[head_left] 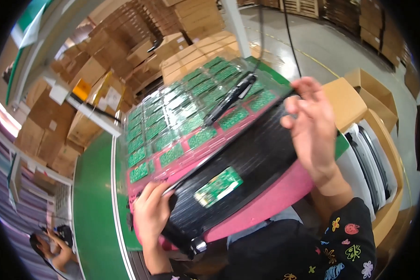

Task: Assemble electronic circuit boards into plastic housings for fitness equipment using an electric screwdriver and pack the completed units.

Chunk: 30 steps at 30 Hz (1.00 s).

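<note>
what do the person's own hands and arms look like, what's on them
Both the left hand and the right hand are ungloved. The right sleeve is black and loose, patterned with colourful doodle-like flowers and leaves. Only a sliver of the black left sleeve shows.

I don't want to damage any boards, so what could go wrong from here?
First, the single circuit board lies on the glossy black panel; if the left hand at the panel's end tilts it, the board might slide, though I can't tell whether it's fastened. Second, the corded black tool is over the rows of green boards, so a swing or drop could scratch them.
</note>
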Available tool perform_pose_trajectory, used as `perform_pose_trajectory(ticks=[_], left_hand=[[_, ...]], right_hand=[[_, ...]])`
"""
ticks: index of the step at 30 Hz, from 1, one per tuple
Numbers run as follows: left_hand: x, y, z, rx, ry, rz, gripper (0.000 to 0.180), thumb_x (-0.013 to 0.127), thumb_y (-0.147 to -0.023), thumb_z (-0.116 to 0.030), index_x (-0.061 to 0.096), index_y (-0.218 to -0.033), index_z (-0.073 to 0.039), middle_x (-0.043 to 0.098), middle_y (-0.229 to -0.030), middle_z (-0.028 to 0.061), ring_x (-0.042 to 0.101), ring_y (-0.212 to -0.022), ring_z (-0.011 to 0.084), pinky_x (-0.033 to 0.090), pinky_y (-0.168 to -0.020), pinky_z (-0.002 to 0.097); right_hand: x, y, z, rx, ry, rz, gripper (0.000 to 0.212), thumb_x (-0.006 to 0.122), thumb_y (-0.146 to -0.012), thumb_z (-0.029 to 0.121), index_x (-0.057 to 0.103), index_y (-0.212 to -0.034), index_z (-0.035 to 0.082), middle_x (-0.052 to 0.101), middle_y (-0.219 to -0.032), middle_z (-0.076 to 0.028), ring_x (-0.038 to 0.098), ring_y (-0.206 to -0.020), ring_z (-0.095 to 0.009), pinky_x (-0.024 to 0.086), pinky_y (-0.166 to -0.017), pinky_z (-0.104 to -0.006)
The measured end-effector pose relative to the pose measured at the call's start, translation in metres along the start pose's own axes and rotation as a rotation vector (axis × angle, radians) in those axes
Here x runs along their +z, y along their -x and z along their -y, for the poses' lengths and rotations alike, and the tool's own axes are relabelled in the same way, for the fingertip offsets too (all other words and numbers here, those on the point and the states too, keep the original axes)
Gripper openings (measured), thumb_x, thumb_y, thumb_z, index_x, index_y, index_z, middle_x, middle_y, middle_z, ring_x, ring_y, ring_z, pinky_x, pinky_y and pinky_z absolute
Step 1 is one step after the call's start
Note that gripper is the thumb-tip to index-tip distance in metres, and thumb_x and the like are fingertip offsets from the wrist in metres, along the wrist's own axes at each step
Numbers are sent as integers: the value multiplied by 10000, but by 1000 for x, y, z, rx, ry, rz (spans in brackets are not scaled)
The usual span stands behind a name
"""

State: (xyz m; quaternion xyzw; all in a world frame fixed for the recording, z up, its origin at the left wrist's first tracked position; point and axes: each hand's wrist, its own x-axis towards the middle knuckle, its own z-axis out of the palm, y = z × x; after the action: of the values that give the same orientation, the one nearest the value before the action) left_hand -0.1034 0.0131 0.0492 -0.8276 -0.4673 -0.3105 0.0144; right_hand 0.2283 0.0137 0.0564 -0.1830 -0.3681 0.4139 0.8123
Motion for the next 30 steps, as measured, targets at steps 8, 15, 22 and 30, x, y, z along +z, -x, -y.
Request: perform_pose_trajectory(ticks=[8,15,22,30], left_hand=[[-90,135,89,-670,-101,-886,443,578,-988,-272,579,-1193,121,642,-1168,190,612,-1037,243,466,-936,313],[-108,148,82,-774,876,-1172,317,646,-700,-134,664,-951,59,676,-905,154,661,-809,256,534,-715,364],[-132,173,128,-860,1134,-1108,292,609,-814,-223,645,-980,15,656,-804,96,566,-586,225,448,-486,281],[-134,233,274,-957,782,-1279,217,647,-859,-175,626,-949,21,673,-885,126,640,-771,275,528,-702,435]], right_hand=[[-173,-8,72,-645,1049,-390,382,541,-882,-6,417,-1243,-23,470,-1193,-114,520,-950,-163,475,-848,-314],[-486,104,73,188,2120,-797,794,744,-754,146,337,-1426,31,386,-1433,-232,408,-1301,-388,349,-1087,-460],[-459,251,30,813,2414,-653,1042,844,-673,214,230,-1505,89,209,-1572,-166,255,-1425,-365,242,-1154,-466],[-482,270,7,1117,1845,-367,324,749,-744,160,687,-1022,5,657,-1084,-248,636,-1010,-406,527,-869,-470]])
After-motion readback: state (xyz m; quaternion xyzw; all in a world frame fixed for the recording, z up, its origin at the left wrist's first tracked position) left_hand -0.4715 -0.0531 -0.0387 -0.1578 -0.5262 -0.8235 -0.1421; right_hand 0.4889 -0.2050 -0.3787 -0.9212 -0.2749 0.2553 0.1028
